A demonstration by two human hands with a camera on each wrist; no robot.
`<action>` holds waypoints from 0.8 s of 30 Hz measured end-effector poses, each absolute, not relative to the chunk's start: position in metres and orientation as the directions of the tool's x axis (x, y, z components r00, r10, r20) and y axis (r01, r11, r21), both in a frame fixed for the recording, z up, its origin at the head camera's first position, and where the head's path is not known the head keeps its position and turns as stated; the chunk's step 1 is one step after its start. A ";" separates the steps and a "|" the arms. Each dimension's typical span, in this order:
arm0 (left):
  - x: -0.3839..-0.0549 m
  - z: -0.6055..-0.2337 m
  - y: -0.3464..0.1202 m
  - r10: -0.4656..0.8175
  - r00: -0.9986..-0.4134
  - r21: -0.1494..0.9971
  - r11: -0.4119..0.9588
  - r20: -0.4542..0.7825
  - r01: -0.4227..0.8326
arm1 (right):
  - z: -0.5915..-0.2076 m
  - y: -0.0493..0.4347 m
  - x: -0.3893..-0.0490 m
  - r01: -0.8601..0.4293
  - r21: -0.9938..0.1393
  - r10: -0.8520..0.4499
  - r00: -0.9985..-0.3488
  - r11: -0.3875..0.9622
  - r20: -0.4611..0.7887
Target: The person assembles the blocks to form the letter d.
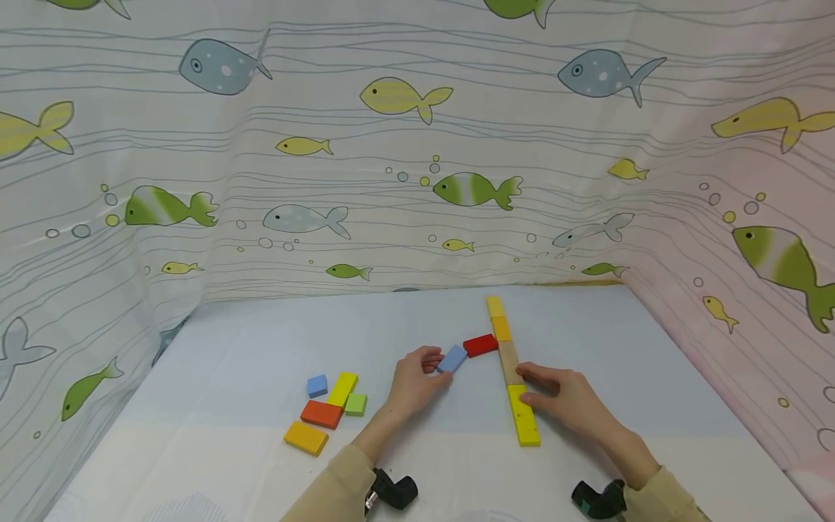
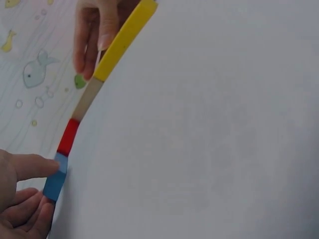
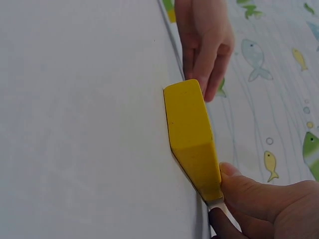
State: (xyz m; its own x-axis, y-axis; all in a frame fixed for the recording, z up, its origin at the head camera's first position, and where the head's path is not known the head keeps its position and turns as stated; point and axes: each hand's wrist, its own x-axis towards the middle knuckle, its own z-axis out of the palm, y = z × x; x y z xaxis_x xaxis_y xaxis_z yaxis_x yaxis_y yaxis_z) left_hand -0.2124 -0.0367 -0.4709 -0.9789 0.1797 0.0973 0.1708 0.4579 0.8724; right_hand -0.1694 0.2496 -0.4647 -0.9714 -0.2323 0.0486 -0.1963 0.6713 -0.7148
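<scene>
A row of flat blocks runs away from me on the table: a yellow block (image 1: 524,417) nearest, then a plain wooden block (image 1: 509,362), an orange-yellow block (image 1: 500,328) and another yellow one (image 1: 495,306). A red block (image 1: 480,345) reaches leftward from the row's side. My left hand (image 1: 414,384) pinches a blue block (image 1: 452,359) between thumb and fingers, its end at the red block. From the row's right, my right hand (image 1: 574,402) touches the wooden and yellow blocks with extended finger and thumb. The right wrist view shows that thumb against the yellow block's edge.
Left of my left hand lie a blue cube (image 1: 317,386), a yellow block (image 1: 343,390), a green cube (image 1: 355,404), a red-orange block (image 1: 322,414) and an orange block (image 1: 306,438). A fish-patterned cloth (image 1: 391,159) surrounds the white table (image 1: 235,362) behind and at the sides.
</scene>
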 end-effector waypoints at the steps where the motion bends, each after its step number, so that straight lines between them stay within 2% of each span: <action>1: -0.212 -0.470 -0.037 0.180 -0.979 0.874 0.456 0.093 0.167 | -0.465 0.250 -0.170 -0.197 -0.714 -0.233 -0.971 0.672 0.049; 12: -0.207 -0.473 -0.048 0.196 -0.980 0.904 0.412 0.036 0.115 | -0.467 0.250 -0.170 -0.186 -0.725 -0.228 -0.973 0.664 0.041; 24: -0.182 -0.465 -0.084 0.257 -0.966 0.933 0.340 0.029 0.119 | -0.463 0.250 -0.169 -0.198 -0.712 -0.232 -0.971 0.673 0.051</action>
State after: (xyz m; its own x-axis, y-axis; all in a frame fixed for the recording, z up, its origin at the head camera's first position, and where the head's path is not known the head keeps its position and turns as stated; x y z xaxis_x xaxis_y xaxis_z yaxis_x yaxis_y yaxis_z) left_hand -0.1821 -0.0838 -0.4649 -0.9658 0.2575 0.0294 0.1191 0.3400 0.9329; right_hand -0.1686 0.2498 -0.4632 -0.9715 -0.2316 0.0505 -0.1976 0.6733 -0.7124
